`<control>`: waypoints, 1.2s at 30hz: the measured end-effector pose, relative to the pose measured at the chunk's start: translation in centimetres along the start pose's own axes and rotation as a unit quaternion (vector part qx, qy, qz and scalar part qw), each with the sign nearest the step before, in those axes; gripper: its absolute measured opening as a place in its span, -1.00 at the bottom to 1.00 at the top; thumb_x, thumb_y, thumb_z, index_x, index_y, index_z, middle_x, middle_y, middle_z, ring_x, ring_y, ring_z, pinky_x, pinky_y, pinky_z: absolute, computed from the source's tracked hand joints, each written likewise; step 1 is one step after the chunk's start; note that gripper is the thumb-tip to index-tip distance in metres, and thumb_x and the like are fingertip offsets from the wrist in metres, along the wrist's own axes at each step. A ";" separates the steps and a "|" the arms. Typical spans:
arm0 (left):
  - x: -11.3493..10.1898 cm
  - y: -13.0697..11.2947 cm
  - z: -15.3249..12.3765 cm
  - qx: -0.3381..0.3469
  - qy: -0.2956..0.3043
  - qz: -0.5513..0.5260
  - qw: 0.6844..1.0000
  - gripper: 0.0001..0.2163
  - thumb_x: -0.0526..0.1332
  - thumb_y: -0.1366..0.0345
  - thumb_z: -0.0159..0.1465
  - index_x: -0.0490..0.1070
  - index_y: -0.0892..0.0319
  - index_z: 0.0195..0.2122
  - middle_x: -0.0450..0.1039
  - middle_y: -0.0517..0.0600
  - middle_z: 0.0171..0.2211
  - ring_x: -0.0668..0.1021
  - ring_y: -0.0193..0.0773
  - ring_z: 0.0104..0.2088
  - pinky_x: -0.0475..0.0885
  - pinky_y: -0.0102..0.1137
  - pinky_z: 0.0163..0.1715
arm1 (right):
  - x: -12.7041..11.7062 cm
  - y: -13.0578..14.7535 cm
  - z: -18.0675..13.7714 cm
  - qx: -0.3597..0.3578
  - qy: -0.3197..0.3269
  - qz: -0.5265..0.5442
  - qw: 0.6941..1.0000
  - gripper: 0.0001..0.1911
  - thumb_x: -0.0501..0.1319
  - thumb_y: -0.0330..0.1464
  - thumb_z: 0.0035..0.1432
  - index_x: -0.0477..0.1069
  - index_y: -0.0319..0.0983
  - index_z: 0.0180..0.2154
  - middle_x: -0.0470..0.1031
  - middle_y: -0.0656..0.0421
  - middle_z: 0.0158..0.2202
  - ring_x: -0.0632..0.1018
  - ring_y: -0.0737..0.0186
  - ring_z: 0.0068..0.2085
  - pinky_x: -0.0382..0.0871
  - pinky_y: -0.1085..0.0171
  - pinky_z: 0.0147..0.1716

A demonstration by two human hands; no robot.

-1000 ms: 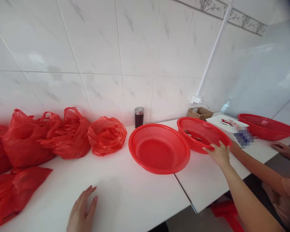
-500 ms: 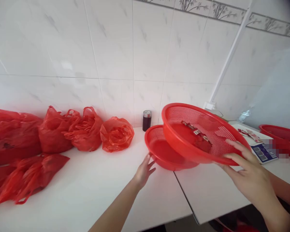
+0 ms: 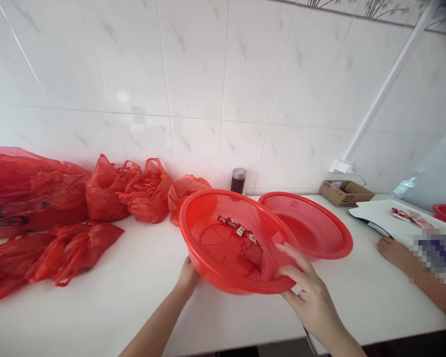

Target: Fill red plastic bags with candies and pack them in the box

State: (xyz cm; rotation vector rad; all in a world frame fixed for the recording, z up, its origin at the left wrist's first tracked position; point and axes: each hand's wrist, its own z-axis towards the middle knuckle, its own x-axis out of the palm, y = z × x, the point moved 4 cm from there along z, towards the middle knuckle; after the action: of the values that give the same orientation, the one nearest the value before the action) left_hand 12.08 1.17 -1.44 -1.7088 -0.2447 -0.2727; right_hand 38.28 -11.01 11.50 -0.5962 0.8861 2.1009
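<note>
A red perforated plastic basket (image 3: 208,270) is tilted toward me above the white table, with a few small dark-red printed packets (image 3: 241,231) inside. My right hand (image 3: 306,287) grips its near right rim, thumb underneath and fingers over the edge. My left hand (image 3: 189,274) is at its lower left side, with the fingers hidden behind the basket. A second red basket (image 3: 312,225) sits on the table just behind and to the right, partly covered by the first.
Red plastic bags (image 3: 107,193) line the left side of the table (image 3: 134,307). A dark flask (image 3: 238,181) stands by the tiled wall. At right are a cardboard box (image 3: 345,192), a white board (image 3: 409,218) and another person's hand (image 3: 392,248).
The held basket has moved left and nearer, in front of the flask. The second basket has shifted right along the table. My left hand has left that basket's rim for the held basket's side.
</note>
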 end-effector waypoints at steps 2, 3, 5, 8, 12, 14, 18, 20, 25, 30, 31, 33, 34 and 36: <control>-2.6 -0.5 0.0 -0.017 -0.016 -0.019 1.000 -0.82 0.20 0.27 0.26 0.44 0.25 -0.18 0.50 0.01 -0.22 0.57 -0.16 -0.22 0.47 -0.22 -0.12 | 1.0 -0.6 0.2 -0.001 -0.006 -0.047 0.999 -0.81 0.11 -0.46 0.09 0.44 -0.09 -0.33 0.26 0.14 0.19 0.28 -0.02 0.23 0.55 0.10 -0.19; -3.6 -0.7 -0.1 -0.024 -0.023 -0.029 0.999 -0.85 0.21 0.29 0.24 0.44 0.23 -0.21 0.51 0.03 -0.22 0.58 -0.18 -0.23 0.45 -0.23 -0.09 | 1.5 -1.0 0.3 -0.001 -0.011 -0.076 0.997 -0.82 0.11 -0.45 0.10 0.45 -0.10 -0.32 0.27 0.14 0.18 0.28 -0.03 0.23 0.53 0.05 -0.14; -5.1 -1.0 -0.4 -0.029 -0.035 -0.041 0.998 -0.85 0.24 0.28 0.21 0.44 0.20 -0.22 0.50 0.05 -0.18 0.59 -0.20 -0.22 0.44 -0.22 -0.05 | 2.5 -1.9 0.6 0.002 -0.023 -0.132 0.991 -0.85 0.12 -0.42 0.11 0.45 -0.12 -0.32 0.30 0.12 0.16 0.29 -0.06 0.21 0.47 -0.04 -0.06; -5.7 -1.2 -1.0 -0.026 -0.031 -0.041 0.998 -0.78 0.29 0.20 0.15 0.45 0.19 -0.23 0.50 0.06 -0.18 0.59 -0.18 -0.22 0.44 -0.21 -0.04 | 4.3 -3.4 0.6 0.016 -0.028 -0.203 0.979 -0.86 0.16 -0.37 0.13 0.48 -0.15 -0.29 0.30 0.08 0.16 0.30 -0.13 0.19 0.39 -0.12 -0.01; -5.3 -1.2 -1.4 -0.019 -0.013 -0.027 0.999 -0.73 0.32 0.12 0.10 0.46 0.19 -0.26 0.51 0.04 -0.23 0.58 -0.21 -0.25 0.44 -0.24 -0.06 | 6.3 -4.6 0.0 0.093 -0.008 -0.288 0.953 -0.77 0.13 -0.31 0.16 0.51 -0.08 -0.17 0.15 0.06 0.27 0.25 -0.38 0.19 0.29 -0.40 -0.15; -5.2 -1.1 -1.4 -0.014 -0.008 -0.022 1.000 -0.72 0.32 0.10 0.10 0.47 0.18 -0.27 0.51 0.04 -0.25 0.57 -0.21 -0.25 0.45 -0.25 -0.08 | 6.4 -3.8 0.3 0.113 -0.005 -0.296 0.949 -0.70 0.15 -0.21 0.16 0.47 -0.03 -0.07 0.10 0.03 0.30 0.22 -0.51 0.18 0.25 -0.49 -0.25; -5.3 -0.8 -1.4 -0.001 0.001 -0.014 1.000 -0.72 0.31 0.07 0.11 0.47 0.17 -0.28 0.49 0.02 -0.27 0.56 -0.21 -0.26 0.46 -0.28 -0.13 | 6.6 0.8 4.2 0.053 -0.024 -0.189 0.980 -0.64 0.16 -0.14 0.17 0.41 -0.06 -0.01 0.09 0.04 0.31 0.17 -0.31 0.25 0.20 -0.34 0.01; -5.3 -0.7 -1.3 0.008 0.003 -0.010 1.000 -0.71 0.30 0.05 0.11 0.48 0.16 -0.29 0.47 0.01 -0.28 0.55 -0.21 -0.27 0.46 -0.30 -0.16 | 8.7 3.1 7.7 0.025 0.013 -0.091 0.995 -0.69 0.13 -0.21 0.22 0.41 -0.07 -0.02 0.20 0.07 0.25 0.25 -0.09 0.23 0.22 -0.13 0.11; -5.4 -0.4 -1.2 0.015 0.019 -0.001 1.000 -0.66 0.32 -0.01 0.07 0.48 0.17 -0.31 0.47 0.03 -0.32 0.53 -0.19 -0.31 0.46 -0.30 -0.22 | 20.3 4.5 17.6 0.078 0.155 0.079 0.982 -0.69 0.07 -0.36 0.25 0.40 -0.14 0.00 0.44 0.14 0.06 0.43 0.21 0.09 0.29 0.20 0.08; -5.7 0.0 -0.9 0.021 0.030 -0.010 0.999 -0.64 0.33 -0.05 0.05 0.46 0.15 -0.34 0.46 0.00 -0.37 0.52 -0.22 -0.34 0.44 -0.35 -0.29 | 29.4 3.0 23.3 0.109 0.152 0.082 0.979 -0.68 0.10 -0.48 0.18 0.49 -0.23 -0.06 0.41 0.00 0.11 0.41 0.08 0.13 0.25 0.12 0.09; -5.7 0.2 -0.8 0.019 0.035 -0.020 0.999 -0.64 0.33 -0.05 0.05 0.46 0.15 -0.34 0.46 0.00 -0.37 0.52 -0.24 -0.35 0.43 -0.36 -0.30 | 30.2 2.9 23.8 0.113 0.149 0.085 0.979 -0.69 0.12 -0.49 0.16 0.50 -0.24 -0.08 0.42 -0.01 0.09 0.42 0.06 0.11 0.26 0.11 0.08; -5.8 0.6 -0.4 0.012 0.049 -0.045 0.998 -0.63 0.34 -0.06 0.03 0.46 0.15 -0.34 0.45 0.00 -0.39 0.50 -0.27 -0.38 0.40 -0.38 -0.33 | 30.6 2.7 24.6 0.114 0.133 0.093 0.980 -0.70 0.13 -0.50 0.14 0.51 -0.24 -0.10 0.47 0.00 0.03 0.45 0.07 0.07 0.28 0.12 0.06; -5.8 0.8 -0.2 0.008 0.058 -0.053 0.997 -0.62 0.35 -0.07 0.02 0.46 0.15 -0.35 0.44 0.00 -0.39 0.49 -0.28 -0.39 0.39 -0.39 -0.34 | 30.3 2.8 25.0 0.111 0.119 0.098 0.982 -0.68 0.11 -0.49 0.16 0.50 -0.23 -0.08 0.48 0.01 0.02 0.45 0.09 0.08 0.27 0.13 0.07; -5.7 1.1 0.2 -0.004 0.070 -0.061 0.996 -0.60 0.37 -0.08 -0.01 0.46 0.16 -0.36 0.44 0.00 -0.40 0.49 -0.28 -0.40 0.38 -0.39 -0.35 | 29.1 3.0 25.8 0.098 0.078 0.108 0.986 -0.62 0.02 -0.45 0.25 0.42 -0.20 0.05 0.41 0.05 0.12 0.36 0.16 0.16 0.18 0.15 0.16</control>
State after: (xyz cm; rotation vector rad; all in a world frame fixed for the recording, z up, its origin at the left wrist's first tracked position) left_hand 7.05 1.14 -4.27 -1.6770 -0.2446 -0.4830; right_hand 15.42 20.58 10.54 -0.5893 1.2796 2.1439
